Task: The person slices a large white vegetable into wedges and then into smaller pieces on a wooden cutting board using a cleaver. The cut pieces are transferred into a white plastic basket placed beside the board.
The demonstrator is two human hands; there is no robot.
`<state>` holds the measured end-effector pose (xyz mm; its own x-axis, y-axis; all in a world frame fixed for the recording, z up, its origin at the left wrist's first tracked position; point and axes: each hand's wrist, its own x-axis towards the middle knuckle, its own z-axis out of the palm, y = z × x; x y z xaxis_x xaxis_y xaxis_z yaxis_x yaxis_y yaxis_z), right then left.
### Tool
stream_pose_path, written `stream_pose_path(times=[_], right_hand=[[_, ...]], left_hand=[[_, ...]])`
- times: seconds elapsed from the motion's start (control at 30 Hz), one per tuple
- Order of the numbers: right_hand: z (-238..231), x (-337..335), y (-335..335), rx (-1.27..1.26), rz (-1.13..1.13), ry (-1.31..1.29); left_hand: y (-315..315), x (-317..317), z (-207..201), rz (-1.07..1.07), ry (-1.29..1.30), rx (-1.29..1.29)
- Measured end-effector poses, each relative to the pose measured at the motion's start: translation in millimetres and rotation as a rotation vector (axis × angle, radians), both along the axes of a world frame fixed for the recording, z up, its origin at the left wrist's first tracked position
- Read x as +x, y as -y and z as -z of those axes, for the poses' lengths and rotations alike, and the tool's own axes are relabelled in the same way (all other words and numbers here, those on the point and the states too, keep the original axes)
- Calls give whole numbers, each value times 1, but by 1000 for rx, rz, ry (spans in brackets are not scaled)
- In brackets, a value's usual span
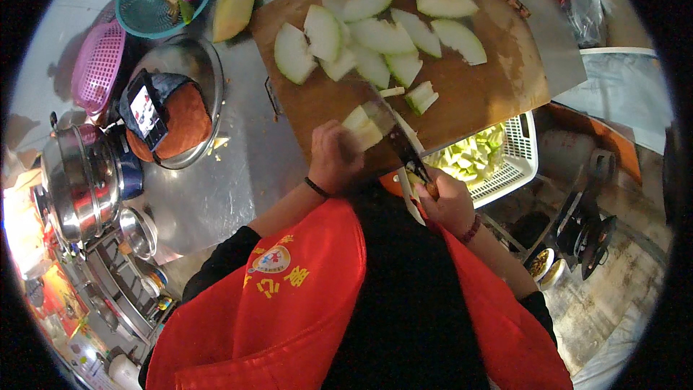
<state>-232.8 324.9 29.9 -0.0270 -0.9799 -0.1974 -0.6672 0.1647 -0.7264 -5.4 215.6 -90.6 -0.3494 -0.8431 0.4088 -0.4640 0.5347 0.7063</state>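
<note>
My left hand [333, 155] was curled down over a pale green melon piece [363, 127] at the near edge of the wooden cutting board [325, 97], fingers bunched together and pinning it in place. My right hand [449, 201] was closed in a fist around the handle of the knife [393, 126], its blade lying across the board right beside the held piece, touching or nearly so. A small cut chunk [421, 97] sat just past the blade. Farther up the board lay a spread of peeled melon slices [375, 36], overlapping one another, white-green crescents. Below the board's right corner stood a white slotted basket [521, 162], holding a heap of small light green cut pieces [473, 155]. To the left of the board, on the steel counter [224, 188], a metal bowl [206, 65] held a round brown object with a dark cloth and a phone [146, 112] propped on it. Beyond that, a teal mesh basket [144, 7] held vegetable scraps and something purple; a yellow-green melon wedge [234, 0] lay beside it. A pink basket [97, 65] sat near the bowl, contents not discernible. A lidded steel pot [79, 180] stood at far left.
</note>
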Motion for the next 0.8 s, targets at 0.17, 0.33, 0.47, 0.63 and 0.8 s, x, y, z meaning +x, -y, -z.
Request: stream_pose_path(times=[0.17,0.33,0.47,0.63,0.8], right_hand=[[7,7,-7,-30,-128,-140],[13,13,-10,82,-114,-196],[12,16,-5,137,-121,-185],[22,26,17,232,-124,-149],[25,31,24,161,-40,-85]], left_hand=[[2,5,7,13,1,-8],[2,7,11,24,-1,31],[4,7,12,38,11,18],[5,7,11,43,25,-15],[0,3,7,-16,6,44]])
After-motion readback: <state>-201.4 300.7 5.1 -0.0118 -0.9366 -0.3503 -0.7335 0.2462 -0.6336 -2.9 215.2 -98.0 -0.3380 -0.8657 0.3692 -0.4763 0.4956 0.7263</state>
